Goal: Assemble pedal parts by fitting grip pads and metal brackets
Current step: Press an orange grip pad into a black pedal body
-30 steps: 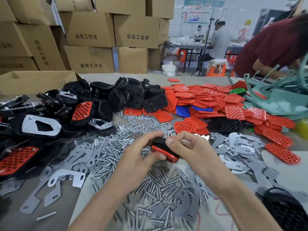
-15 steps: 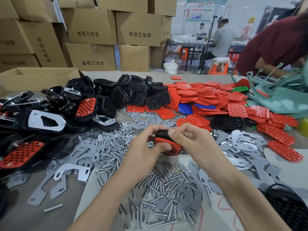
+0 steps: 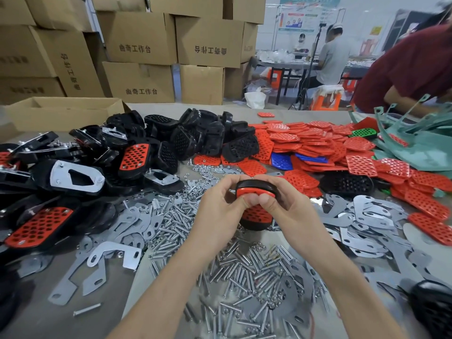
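Note:
I hold a black pedal [image 3: 255, 188] with a red perforated grip pad [image 3: 257, 213] on its face, above the table's middle. My left hand [image 3: 217, 214] grips its left side and my right hand [image 3: 286, 209] grips its right side, both thumbs pressing on the pad's top edge. Loose red grip pads [image 3: 315, 143] lie heaped at the back right. Flat metal brackets [image 3: 362, 231] are scattered to the right and more brackets [image 3: 110, 255] lie to the left. Bolts [image 3: 244, 272] lie strewn beneath my hands.
Black pedal bodies [image 3: 190, 135] pile up at the back centre, and finished pedals [image 3: 39, 226] lie at the left. An open cardboard box [image 3: 63, 113] stands at the back left. Green plastic parts [image 3: 415, 145] and a person in a red shirt [image 3: 411, 67] are at the far right.
The pedal has turned in my hands from edge-on to showing its red pad face, and both thumbs have come together on the pad's top edge.

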`<move>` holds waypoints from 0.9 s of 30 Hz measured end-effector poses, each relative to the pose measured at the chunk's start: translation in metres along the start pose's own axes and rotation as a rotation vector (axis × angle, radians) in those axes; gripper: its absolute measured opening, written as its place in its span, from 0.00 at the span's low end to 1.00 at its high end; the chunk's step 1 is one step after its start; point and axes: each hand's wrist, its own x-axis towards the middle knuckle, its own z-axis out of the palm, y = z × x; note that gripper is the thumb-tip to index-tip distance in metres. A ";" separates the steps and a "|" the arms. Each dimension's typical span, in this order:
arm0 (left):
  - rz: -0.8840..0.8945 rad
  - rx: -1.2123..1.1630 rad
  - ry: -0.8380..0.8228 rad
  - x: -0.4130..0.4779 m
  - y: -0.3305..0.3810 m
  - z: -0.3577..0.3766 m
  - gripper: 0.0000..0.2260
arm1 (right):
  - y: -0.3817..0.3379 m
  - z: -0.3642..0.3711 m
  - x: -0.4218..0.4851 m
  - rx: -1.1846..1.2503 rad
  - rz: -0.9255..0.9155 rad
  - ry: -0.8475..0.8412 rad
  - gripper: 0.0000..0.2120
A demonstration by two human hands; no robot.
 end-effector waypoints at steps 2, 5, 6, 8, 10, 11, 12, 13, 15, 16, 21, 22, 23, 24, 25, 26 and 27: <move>0.017 -0.026 -0.021 0.001 -0.002 -0.001 0.09 | 0.003 0.003 0.001 -0.013 -0.025 0.034 0.12; 0.026 -0.039 -0.064 0.000 -0.003 -0.003 0.08 | 0.007 0.007 0.001 -0.023 -0.020 0.085 0.11; 0.028 -0.034 -0.069 -0.001 -0.003 -0.003 0.07 | 0.008 0.007 0.001 -0.032 -0.016 0.098 0.10; 0.031 -0.021 -0.055 -0.001 -0.002 -0.002 0.07 | 0.012 0.009 0.002 -0.036 -0.016 0.113 0.04; 0.021 -0.021 -0.021 -0.001 -0.001 -0.001 0.07 | 0.013 0.011 0.004 -0.056 -0.015 0.118 0.07; 0.016 -0.018 -0.004 -0.002 -0.001 0.000 0.07 | 0.013 0.012 0.004 -0.062 -0.013 0.115 0.10; 0.012 -0.008 0.008 -0.002 0.000 0.001 0.07 | 0.013 0.012 0.005 -0.060 -0.011 0.115 0.11; 0.009 0.006 0.015 -0.002 0.000 0.002 0.07 | 0.013 0.012 0.004 -0.057 -0.014 0.115 0.11; 0.007 0.020 0.020 -0.001 0.000 0.002 0.07 | 0.013 0.012 0.004 -0.068 -0.034 0.119 0.11; 0.005 0.017 0.022 -0.001 0.000 0.002 0.08 | 0.013 0.012 0.004 -0.082 -0.043 0.122 0.11; 0.027 0.005 0.051 0.001 -0.005 0.004 0.09 | 0.013 0.012 0.007 -0.034 -0.038 0.139 0.11; 0.026 0.006 0.050 0.002 -0.007 0.005 0.10 | 0.013 0.012 0.007 -0.007 -0.024 0.146 0.11; 0.017 0.019 0.037 0.001 -0.009 0.006 0.14 | 0.013 0.011 0.008 0.023 -0.001 0.153 0.10; 0.003 0.040 0.013 0.001 -0.011 0.007 0.17 | 0.013 0.011 0.008 0.051 0.029 0.168 0.09; -0.012 0.065 -0.014 0.000 -0.014 0.009 0.20 | 0.014 0.010 0.008 0.075 0.053 0.186 0.09; -0.024 0.082 -0.032 0.000 -0.015 0.010 0.22 | 0.015 0.009 0.009 0.090 0.066 0.203 0.08; -0.032 0.083 -0.033 -0.001 -0.017 0.011 0.22 | 0.015 0.009 0.008 0.092 0.067 0.211 0.08</move>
